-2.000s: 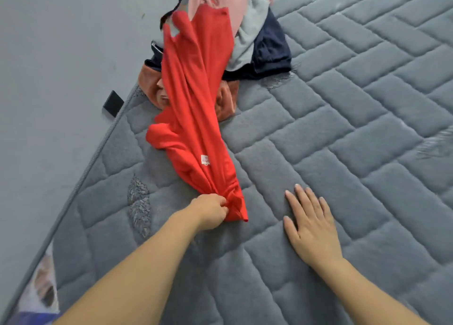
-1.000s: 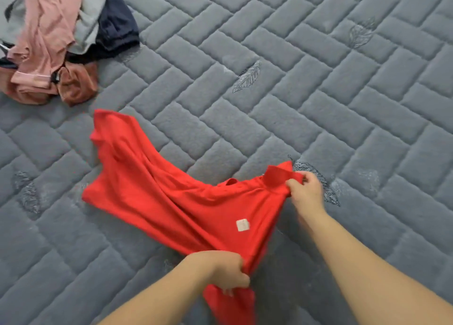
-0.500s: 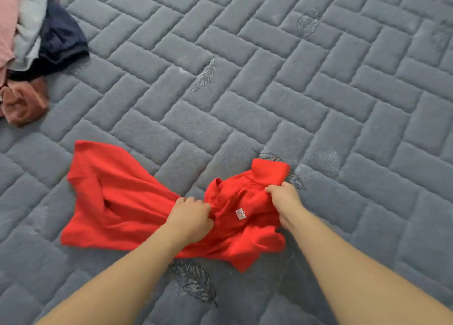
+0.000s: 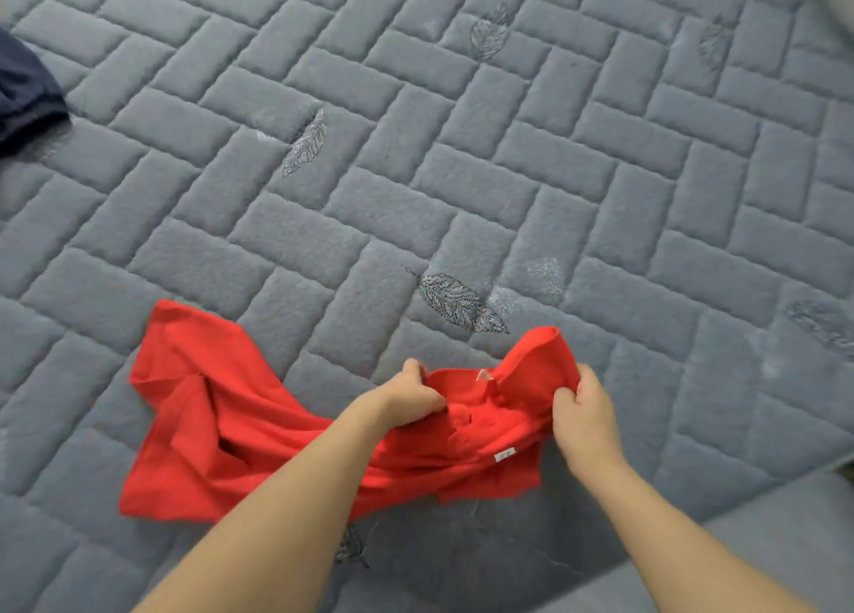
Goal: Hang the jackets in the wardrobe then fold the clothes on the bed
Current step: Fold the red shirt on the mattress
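white tag on red shirt, unreadable

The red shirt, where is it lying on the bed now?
In the head view the red shirt lies low and left of centre on the grey quilted bed cover, gripped at its right end by the left hand and right hand.

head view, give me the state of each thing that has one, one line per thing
red shirt: unfolded and crumpled on the bed, collar end gripped by both hands
left hand: grips the shirt near the collar
right hand: grips the shirt's collar end
navy garment: heaped at the left edge, mostly out of frame
bed: covered by a grey quilted pad
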Demonstrator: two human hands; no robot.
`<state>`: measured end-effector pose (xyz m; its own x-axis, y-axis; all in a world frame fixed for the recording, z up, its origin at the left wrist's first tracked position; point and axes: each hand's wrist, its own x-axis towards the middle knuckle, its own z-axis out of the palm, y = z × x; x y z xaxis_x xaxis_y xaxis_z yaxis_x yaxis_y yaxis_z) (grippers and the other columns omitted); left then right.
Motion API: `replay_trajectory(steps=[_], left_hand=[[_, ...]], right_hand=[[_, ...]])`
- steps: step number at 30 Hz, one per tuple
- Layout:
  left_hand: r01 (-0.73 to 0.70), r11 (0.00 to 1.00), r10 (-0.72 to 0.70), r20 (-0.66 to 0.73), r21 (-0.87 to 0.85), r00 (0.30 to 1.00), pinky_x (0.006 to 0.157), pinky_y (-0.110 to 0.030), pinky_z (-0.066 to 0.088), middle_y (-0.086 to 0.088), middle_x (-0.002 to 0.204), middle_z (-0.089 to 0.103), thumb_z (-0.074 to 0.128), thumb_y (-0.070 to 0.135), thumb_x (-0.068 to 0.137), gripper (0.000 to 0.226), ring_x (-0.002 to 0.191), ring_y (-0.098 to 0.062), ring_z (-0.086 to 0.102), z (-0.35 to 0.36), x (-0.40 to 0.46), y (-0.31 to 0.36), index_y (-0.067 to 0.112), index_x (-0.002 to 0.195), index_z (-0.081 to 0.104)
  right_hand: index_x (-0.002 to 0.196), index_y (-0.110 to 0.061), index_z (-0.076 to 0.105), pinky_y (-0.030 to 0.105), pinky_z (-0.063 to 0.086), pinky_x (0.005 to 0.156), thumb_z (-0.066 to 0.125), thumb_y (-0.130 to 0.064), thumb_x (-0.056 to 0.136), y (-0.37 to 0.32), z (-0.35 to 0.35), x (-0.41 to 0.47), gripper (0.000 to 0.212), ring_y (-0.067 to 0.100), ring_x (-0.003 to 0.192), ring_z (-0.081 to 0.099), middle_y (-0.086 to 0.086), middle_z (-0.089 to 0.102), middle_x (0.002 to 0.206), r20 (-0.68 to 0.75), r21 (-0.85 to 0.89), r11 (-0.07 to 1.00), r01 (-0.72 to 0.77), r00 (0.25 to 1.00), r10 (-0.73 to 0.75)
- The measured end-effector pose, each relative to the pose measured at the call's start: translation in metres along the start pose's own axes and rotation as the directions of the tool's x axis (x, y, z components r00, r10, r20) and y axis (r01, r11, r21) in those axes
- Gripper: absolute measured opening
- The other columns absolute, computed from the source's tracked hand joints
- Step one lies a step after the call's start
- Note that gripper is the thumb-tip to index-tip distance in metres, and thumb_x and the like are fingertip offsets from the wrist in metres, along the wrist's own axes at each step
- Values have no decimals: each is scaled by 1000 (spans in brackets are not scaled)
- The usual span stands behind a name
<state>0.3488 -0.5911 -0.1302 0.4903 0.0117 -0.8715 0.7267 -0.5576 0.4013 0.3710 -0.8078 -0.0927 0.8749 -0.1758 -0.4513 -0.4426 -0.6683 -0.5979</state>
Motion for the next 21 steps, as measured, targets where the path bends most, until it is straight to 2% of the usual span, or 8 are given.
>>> replay_trajectory(steps=[2,5,8,10,13,15,17,21], left_hand=[[28,1000,-28,69,8,997,69,-24,46,-3,112,66,60,36,87,33,86,-14,62,19,1,1,18,115,57],[165,986,-158,171,-30,973,83,-28,50,-3,117,67,62,58,83,53,98,-20,65,35,-7,-3,17,117,65],[127,991,-123,126,-27,984,87,-33,53,-8,115,70,57,45,91,39,99,-25,66,38,-18,-5,13,112,70],[78,964,-62,74,-254,995,87,-35,52,-13,110,72,51,27,96,30,94,-23,66,37,-35,1,8,103,72],[-98,697,-61,-195,-710,979,69,-35,43,-19,81,62,45,18,93,22,74,-19,54,12,-75,15,10,80,60],[-355,538,-126,-490,-765,863,51,-25,40,-14,64,46,43,15,87,21,49,-14,48,-24,-109,25,9,68,50],[-608,486,-160,-748,-627,644,37,-19,40,-12,57,48,38,6,89,24,36,-9,49,-68,-141,48,5,69,50],[-814,407,106,-864,-414,492,63,-27,55,1,70,64,40,12,96,20,67,-15,66,-142,-139,133,16,81,54]], right_hand=[[117,5,55,44,43,94,42,3,86,-3,-3,2,33,37,109,56,25,61,116,-42,54,998,-28,999,30],[95,-1,57,44,43,81,44,-1,83,-15,-9,-5,18,34,87,57,19,63,89,-59,48,997,58,997,-55],[78,-7,46,44,37,67,39,-21,74,-28,-20,-15,17,33,70,48,12,53,68,-66,-11,977,211,975,-211],[77,-11,44,41,34,64,39,-26,71,-36,-30,-20,17,33,68,48,8,52,65,-61,-41,961,275,959,-277],[81,-13,44,39,33,64,40,-29,71,-49,-54,-20,19,37,72,53,4,50,64,-54,-54,959,278,958,-281],[84,-14,43,38,32,64,43,-29,75,-63,-74,-14,18,40,75,55,5,50,64,-23,-104,953,284,957,-288],[95,-12,48,42,38,68,50,-24,85,-85,-88,5,17,43,85,58,16,61,78,14,-178,935,306,951,-309],[113,-12,46,44,40,74,48,-16,90,-181,-85,74,23,44,100,58,25,62,105,-41,-233,895,379,916,-399]])
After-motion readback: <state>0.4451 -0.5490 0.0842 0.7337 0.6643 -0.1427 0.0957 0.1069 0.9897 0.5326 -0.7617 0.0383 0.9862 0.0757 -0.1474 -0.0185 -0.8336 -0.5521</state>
